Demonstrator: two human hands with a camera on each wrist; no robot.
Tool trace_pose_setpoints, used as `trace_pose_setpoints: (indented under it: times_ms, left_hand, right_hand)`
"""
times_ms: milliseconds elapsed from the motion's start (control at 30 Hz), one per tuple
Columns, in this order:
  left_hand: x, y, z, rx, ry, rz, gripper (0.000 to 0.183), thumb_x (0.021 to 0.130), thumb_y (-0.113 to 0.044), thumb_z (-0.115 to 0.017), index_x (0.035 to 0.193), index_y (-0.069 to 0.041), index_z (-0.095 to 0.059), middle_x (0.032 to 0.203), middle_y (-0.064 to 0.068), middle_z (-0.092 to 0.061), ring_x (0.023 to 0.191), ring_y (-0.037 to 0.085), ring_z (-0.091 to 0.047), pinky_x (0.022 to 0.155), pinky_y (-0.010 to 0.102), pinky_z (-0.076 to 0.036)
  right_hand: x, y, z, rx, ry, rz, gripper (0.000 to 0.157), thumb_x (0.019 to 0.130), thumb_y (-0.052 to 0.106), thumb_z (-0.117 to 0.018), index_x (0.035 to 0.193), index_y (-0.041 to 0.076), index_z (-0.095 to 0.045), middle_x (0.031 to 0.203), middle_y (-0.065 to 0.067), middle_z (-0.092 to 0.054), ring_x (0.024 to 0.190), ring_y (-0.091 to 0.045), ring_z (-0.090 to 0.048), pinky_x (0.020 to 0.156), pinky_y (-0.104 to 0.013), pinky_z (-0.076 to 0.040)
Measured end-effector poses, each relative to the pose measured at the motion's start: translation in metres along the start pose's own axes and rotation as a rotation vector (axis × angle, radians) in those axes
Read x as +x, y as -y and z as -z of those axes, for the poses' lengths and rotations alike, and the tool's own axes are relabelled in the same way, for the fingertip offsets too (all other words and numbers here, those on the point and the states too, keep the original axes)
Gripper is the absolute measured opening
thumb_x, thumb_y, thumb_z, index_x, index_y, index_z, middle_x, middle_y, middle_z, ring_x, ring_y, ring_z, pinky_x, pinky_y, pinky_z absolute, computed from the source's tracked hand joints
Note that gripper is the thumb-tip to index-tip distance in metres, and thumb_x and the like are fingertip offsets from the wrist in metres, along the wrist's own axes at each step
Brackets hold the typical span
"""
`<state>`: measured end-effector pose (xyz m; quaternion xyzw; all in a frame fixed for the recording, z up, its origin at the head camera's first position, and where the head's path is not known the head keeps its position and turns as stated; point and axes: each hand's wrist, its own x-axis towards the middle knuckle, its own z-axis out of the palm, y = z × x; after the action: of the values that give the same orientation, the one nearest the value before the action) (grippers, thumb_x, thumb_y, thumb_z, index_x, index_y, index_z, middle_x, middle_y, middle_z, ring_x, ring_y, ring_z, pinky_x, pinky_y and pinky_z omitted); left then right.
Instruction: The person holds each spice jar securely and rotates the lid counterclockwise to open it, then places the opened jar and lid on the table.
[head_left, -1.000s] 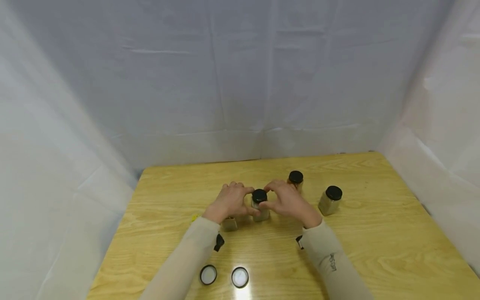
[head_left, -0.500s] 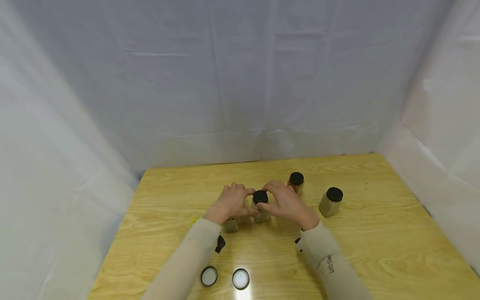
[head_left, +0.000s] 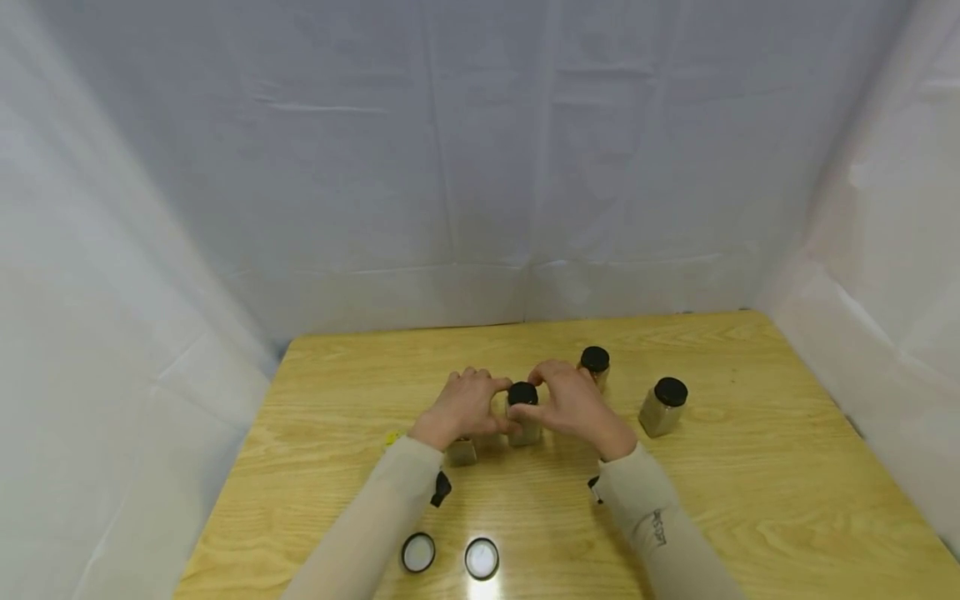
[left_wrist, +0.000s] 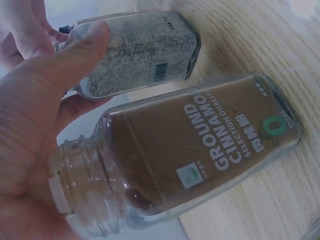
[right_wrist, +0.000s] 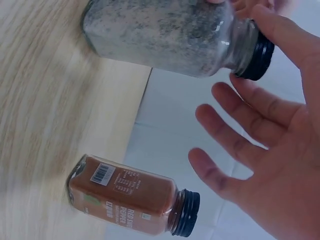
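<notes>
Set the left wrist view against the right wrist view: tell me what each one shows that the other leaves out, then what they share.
Only the left wrist view shows the ground cinnamon jar, its threaded neck uncapped.

Only the right wrist view shows the jar of reddish powder, closed with a black lid.

Both show the speckled grey jar, gripped by the left hand, with fingers of the right hand at its cap; both also show the wooden tabletop.
</notes>
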<state>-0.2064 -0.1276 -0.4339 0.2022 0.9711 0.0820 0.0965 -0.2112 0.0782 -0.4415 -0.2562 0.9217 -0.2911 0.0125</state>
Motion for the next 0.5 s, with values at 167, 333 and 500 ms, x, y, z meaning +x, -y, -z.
trace_pose_setpoints:
  times_ms: [167,333,500]
  left_hand:
    - [0.0005,0.0005,0.0001,-0.006,-0.003,0.003,0.079,0.088,-0.061,-0.079,0.152,-0.02,-0.058,0.139,0.016,-0.065,0.128,0.038,-0.057,0.109,0.058,-0.043]
    - [0.0001,-0.0002,0.0007,-0.011,-0.003,0.005,0.079,0.088,-0.06,-0.079,0.152,-0.02,-0.058,0.139,0.016,-0.065,0.129,0.039,-0.057,0.11,0.06,-0.042]
    - [-0.0004,-0.0005,0.0005,0.003,-0.004,0.003,0.075,0.089,-0.058,-0.08,0.151,-0.022,-0.06,0.136,0.015,-0.066,0.128,0.039,-0.058,0.11,0.06,-0.043]
  right_hand:
    - [-0.0001,-0.0006,0.0014,0.033,0.025,0.058,0.048,0.096,0.035,-0.079,0.13,0.004,-0.069,0.128,-0.014,-0.069,0.119,-0.037,-0.066,0.1,-0.055,-0.054]
    - [-0.0003,-0.0008,0.0014,0.056,0.052,0.088,0.048,0.097,0.027,-0.077,0.137,0.002,-0.066,0.13,-0.015,-0.065,0.117,-0.037,-0.067,0.098,-0.053,-0.055]
    - [0.0008,0.0044,0.0002,-0.044,0.02,0.056,0.056,0.095,0.04,-0.079,0.135,0.003,-0.067,0.125,-0.014,-0.064,0.11,-0.034,-0.065,0.098,-0.058,-0.051]
